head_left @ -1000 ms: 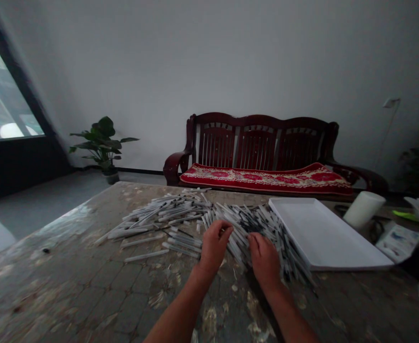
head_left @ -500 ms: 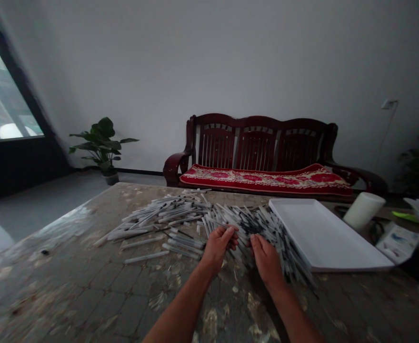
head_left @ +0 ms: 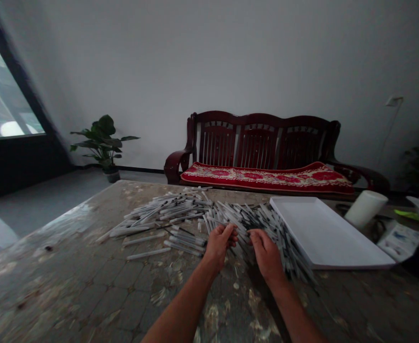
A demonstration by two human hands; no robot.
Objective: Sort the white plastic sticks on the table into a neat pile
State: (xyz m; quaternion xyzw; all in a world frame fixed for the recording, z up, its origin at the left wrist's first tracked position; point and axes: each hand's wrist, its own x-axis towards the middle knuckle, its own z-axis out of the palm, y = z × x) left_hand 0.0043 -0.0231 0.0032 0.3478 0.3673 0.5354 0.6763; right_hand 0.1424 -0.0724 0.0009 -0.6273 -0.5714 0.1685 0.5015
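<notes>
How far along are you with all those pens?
Barely begun, it seems: the tray beside the pile holds nothing. The left hand curls around a few pens at the pile's near edge; the right hand rests on it. Nearly all lie heaped or scattered on the table.

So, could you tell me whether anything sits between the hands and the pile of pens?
Nothing visible does. The left hand and the right hand both rest directly on the near edge of the pile of pens on the table; the white tray lies beside the pile, on its right.
</notes>
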